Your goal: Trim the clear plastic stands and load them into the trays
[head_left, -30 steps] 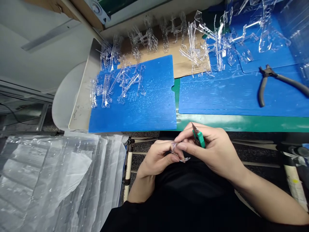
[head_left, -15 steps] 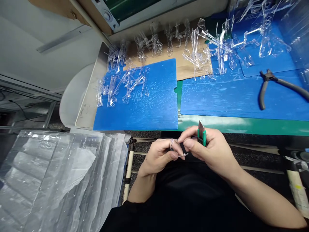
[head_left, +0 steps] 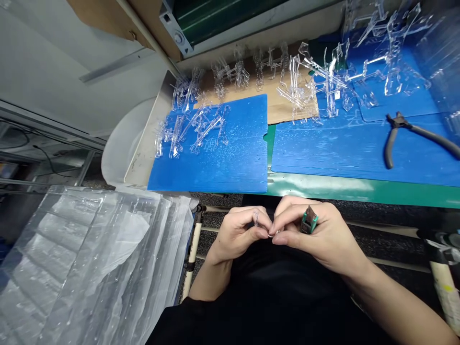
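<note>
- In hand: a small, thin piece of clear plastic [head_left: 256,218], held off the desk, just beyond the near edge of its green top [head_left: 323,190].
- The left hand [head_left: 239,234] has thumb and fingers clamped on that piece.
- The right hand [head_left: 319,232] is closed around a short green tool with a dark, pointed blade [head_left: 309,221]; its thumb and forefinger meet at the piece's end, though whether they pinch it I cannot tell.
- Progress: work on this one piece looks under way, not complete. Branched clear plastic parts lie on the far left part of the left blue sheet [head_left: 244,163], along the brown cardboard [head_left: 291,112] at the desk's far edge, and over the far edge of the right blue sheet [head_left: 323,153]. Which are finished and which are left cannot be told.
- Dark-handled metal pliers [head_left: 398,120] lie unheld toward the right end of the right blue sheet.
- Writing: pale handwritten characters mark the left blue sheet, too faint to read surely; no brand or label is legible.
</note>
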Motion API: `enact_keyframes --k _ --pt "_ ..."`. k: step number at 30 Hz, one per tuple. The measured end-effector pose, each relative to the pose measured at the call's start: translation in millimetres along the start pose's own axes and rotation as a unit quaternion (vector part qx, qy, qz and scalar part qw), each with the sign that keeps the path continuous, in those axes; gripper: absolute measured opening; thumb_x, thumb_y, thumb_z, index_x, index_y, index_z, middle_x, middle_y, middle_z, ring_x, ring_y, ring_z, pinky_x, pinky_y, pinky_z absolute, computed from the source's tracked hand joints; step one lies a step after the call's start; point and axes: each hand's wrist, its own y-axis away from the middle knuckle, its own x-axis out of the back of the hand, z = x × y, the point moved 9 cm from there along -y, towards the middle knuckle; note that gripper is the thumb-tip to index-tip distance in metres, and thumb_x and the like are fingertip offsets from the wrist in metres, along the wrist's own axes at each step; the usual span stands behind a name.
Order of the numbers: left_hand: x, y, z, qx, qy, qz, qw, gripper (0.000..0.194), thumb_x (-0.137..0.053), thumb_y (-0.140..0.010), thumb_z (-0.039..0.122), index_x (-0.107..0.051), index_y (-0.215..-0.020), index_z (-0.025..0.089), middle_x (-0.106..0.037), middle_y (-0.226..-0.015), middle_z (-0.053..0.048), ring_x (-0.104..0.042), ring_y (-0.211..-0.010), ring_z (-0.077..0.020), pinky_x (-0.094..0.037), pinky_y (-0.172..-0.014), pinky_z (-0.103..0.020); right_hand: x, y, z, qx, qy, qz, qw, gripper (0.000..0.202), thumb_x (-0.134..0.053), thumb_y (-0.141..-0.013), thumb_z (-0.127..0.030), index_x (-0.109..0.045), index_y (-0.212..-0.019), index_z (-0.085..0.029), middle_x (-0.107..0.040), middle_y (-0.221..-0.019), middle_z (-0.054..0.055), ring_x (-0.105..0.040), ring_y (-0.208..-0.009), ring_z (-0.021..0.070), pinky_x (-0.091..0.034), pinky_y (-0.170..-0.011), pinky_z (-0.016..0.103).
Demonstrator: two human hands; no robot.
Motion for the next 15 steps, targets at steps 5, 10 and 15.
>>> enact_keyframes --k 5,10,15 --pt "-0.6 3 2 -0.002 -0.006 0.002 1.0 0.034 -0.074 -0.107 0.048 -0.078 -0.093 0.017 -0.075 -0.08 -0.006 -0.067 -0.069 -0.016 -0.052 -0.068 -0.029 -1 2 -6 0.02 0.004 0.001 1.0 0.015 -0.095 -0.091 -0.036 -0.089 -0.086 -0.023 -0.071 -0.078 0.0 -0.055 -0.062 0.0098 -0.043 -0.058 0.026" --pt "0.2 3 0 0.004 -0.01 0.003 1.0 0.032 -0.073 -0.108 0.046 -0.076 -0.094 0.018 -0.075 -0.083 -0.004 -0.069 -0.074 -0.0151 -0.053 -0.071 -0.027 2 -3 -3 0.037 0.013 0.014 0.999 0.009 -0.095 -0.09 -0.028 -0.088 -0.085 -0.024 -0.073 -0.077 0.0 -0.062 -0.066 0.0122 -0.049 -0.062 0.027" --pt "13.0 14 15 -0.046 -0.183 0.135 0.973 0.041 -0.079 -0.105 0.04 -0.068 -0.14 0.023 -0.083 -0.112 -0.007 -0.08 -0.092 -0.0189 -0.062 -0.087 -0.03 19 4 10 0.048 0.1 0.069 0.991 0.01 -0.088 -0.096 -0.032 -0.084 -0.087 -0.031 -0.079 -0.082 0.003 -0.074 -0.074 0.0242 -0.059 -0.07 0.04"
